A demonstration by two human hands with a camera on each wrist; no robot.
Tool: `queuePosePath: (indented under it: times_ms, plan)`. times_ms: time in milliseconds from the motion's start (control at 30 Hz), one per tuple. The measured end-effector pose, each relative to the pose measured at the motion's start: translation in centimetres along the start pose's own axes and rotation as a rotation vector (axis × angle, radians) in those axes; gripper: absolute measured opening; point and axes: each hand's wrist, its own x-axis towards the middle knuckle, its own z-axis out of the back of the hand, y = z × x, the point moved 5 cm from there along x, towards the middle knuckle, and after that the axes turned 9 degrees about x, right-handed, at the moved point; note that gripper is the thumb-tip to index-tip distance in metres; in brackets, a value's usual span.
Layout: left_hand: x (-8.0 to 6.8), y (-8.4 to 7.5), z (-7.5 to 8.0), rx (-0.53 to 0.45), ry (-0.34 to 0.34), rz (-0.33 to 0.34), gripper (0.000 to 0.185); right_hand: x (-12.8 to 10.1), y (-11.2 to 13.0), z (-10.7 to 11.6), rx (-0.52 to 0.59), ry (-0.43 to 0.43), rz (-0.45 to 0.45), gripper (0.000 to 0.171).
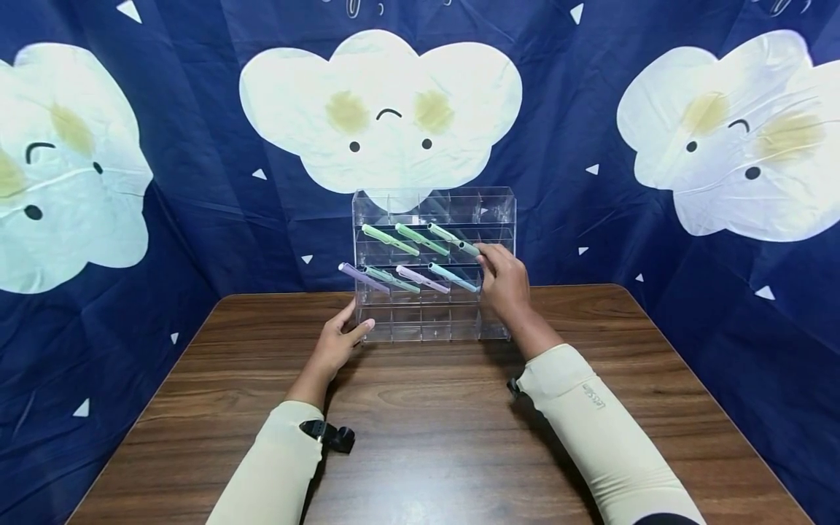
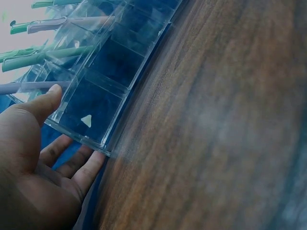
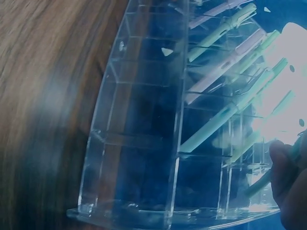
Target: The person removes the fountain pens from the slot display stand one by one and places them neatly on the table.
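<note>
Holding a teal pen (image 1: 469, 249), the right hand (image 1: 504, 281) pinches its end at the clear rack's (image 1: 434, 266) right side, near the tabletop's (image 1: 420, 437) far edge. It looks like the pen is halfway into its slot. Next it likely needs a straight slide along the slot. The pen slants, pointing up-left. The left hand (image 1: 337, 341), fingers loose, steadies the rack's bottom-left corner.

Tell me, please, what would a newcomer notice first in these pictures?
First, the clear acrylic pen rack standing at the far middle of the wooden table, with pastel pens slanting out of its two upper rows. The right hand pinches a green pen at the rack's right side, while the left hand touches its lower left corner. Behind hangs a blue cloud-print backdrop.
</note>
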Motion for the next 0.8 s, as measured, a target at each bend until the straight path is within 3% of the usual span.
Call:
queuePosePath:
  times_ms: [233,800]
  plan:
    - [0.1,0.1,0.0,-0.006,-0.010,0.007,0.072,0.2,1.5,0.2,0.061,-0.039,0.067,0.019]
    - [0.1,0.0,-0.1,0.013,-0.011,-0.004,0.074,-0.7,4.8,-0.5,0.150,-0.008,0.150,0.017]
